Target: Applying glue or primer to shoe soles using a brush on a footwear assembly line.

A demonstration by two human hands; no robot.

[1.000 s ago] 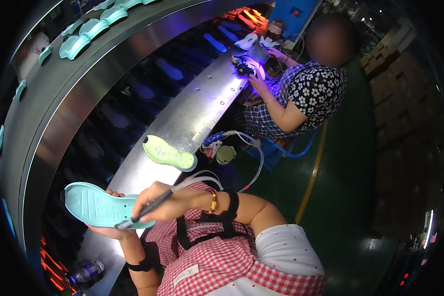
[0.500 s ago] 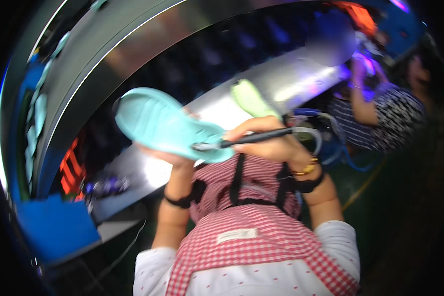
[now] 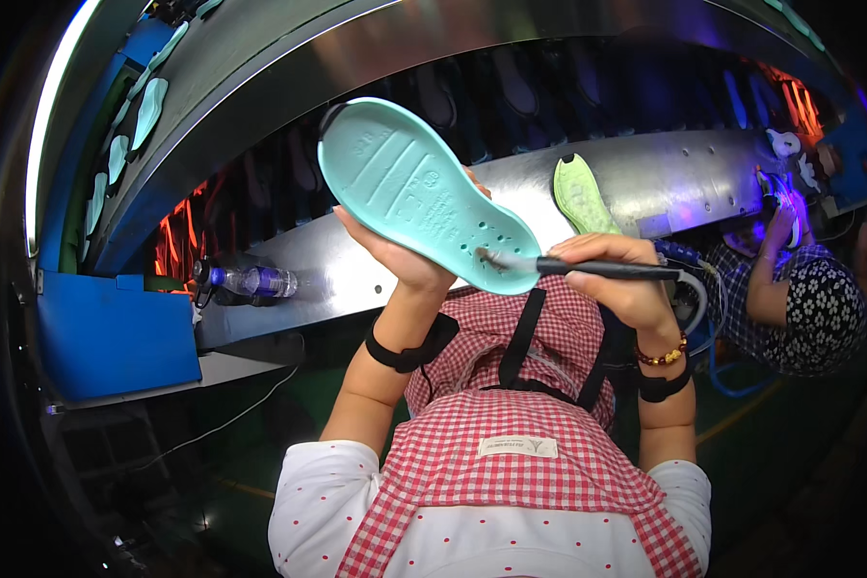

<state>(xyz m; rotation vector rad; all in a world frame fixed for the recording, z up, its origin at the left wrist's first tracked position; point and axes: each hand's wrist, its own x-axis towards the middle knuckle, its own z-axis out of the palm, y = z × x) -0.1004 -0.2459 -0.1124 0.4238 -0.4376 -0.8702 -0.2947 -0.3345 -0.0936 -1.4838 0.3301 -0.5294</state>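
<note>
A turquoise shoe sole (image 3: 395,183) rests in my left hand (image 3: 405,258), its wide end pointing up and to the left. My fingers wrap under it and come up at its far edge. The inner face shows, with raised ridges, lettering and small holes. My right hand (image 3: 631,289) grips a brush (image 3: 612,269) by its black handle, and a pale tube runs from the handle's rear. The bristles lie over the sole's narrower end, among the holes, and seem to touch it. A light green sole (image 3: 580,197) lies on the metal bench (image 3: 689,178) beyond my right hand.
A clear bottle (image 3: 265,281) lies on the bench at the left, by a blue box (image 3: 116,332). Along the far side runs a curved conveyor (image 3: 188,125) carrying turquoise soles. At the right a co-worker (image 3: 819,313) has hands under violet light. Glowing orange heaters (image 3: 178,236) show behind.
The view has shifted, so the bench and light green sole sit further right. The turquoise sole is tilted more steeply, its wide end higher. Both hands keep their holds, the bristles still at the narrower end.
</note>
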